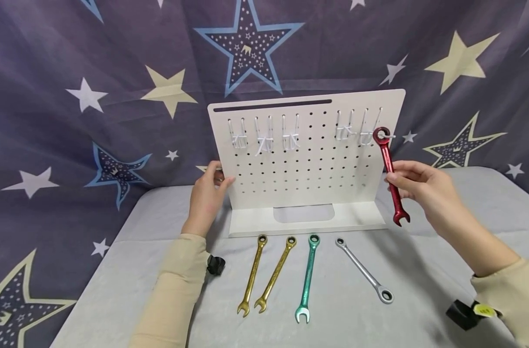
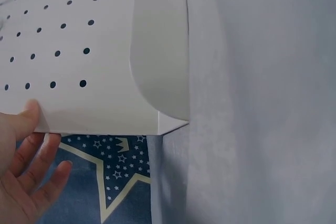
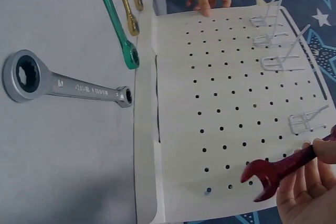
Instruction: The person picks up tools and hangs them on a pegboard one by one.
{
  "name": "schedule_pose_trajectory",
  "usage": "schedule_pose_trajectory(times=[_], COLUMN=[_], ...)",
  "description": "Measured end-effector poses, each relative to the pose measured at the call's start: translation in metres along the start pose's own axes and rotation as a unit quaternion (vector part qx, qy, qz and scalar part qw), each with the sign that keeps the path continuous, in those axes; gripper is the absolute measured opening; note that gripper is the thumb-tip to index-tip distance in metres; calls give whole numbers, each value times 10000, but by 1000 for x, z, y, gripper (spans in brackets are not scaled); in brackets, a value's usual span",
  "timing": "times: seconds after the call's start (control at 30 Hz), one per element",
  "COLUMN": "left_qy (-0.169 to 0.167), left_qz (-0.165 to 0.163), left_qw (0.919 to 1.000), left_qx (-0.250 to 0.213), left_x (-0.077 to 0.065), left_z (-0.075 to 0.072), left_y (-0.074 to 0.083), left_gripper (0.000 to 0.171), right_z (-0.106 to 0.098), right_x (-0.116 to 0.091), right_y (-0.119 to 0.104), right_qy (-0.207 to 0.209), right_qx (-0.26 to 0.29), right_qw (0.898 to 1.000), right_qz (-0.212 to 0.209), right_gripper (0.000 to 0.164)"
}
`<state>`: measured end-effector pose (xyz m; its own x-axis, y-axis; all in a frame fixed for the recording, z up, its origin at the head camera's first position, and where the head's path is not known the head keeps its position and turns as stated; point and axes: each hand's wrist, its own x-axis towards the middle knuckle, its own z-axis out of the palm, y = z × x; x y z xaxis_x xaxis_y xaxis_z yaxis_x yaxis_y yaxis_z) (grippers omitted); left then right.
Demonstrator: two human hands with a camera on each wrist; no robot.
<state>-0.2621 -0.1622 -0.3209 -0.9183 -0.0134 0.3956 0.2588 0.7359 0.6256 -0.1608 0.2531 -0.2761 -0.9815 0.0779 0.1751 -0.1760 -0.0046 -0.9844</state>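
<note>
A white pegboard stands upright on its base, with several white wire hooks along its upper part. My left hand grips its left edge, thumb on the front face and fingers behind. In my right hand, a red combination wrench is pinched by the shaft near the board's right edge. The wrench's ring end is up, with the tip of the rightmost hook showing at its hole; the open jaw points down. From the right wrist view, that open end overlaps the board's lower holes.
On the grey cloth before the board lie two gold wrenches, a green wrench and a silver double-ring wrench. A dark star-printed curtain hangs behind. Black straps sit at both wrists.
</note>
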Motion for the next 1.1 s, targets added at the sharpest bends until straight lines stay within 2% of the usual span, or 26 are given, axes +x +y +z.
schedule_pose_trajectory(times=[0.13,0.4,0.63,0.9,1.1], left_qy=[-2,-8,8,94,87], left_qz=[-39,-52,-98,-59,-67], left_qw=[10000,10000,9999,9999,9999], left_qx=[36,35,-22,-112,-107], left_x=[0,1,0,0,0], left_z=[0,0,0,1,1], left_y=[0,1,1,0,-1], left_gripper=[38,38,38,37,37], right_z=[2,5,7,10,14], right_x=[4,9,18,30,38], right_y=[2,5,12,18,23], right_qy=[-51,2,159,524,707], right_qx=[66,-397,-364,-1331,-1556], right_qw=[9999,9991,9992,9897,9852], right_qz=[77,144,90,116,97], right_gripper=[16,14,13,9,8])
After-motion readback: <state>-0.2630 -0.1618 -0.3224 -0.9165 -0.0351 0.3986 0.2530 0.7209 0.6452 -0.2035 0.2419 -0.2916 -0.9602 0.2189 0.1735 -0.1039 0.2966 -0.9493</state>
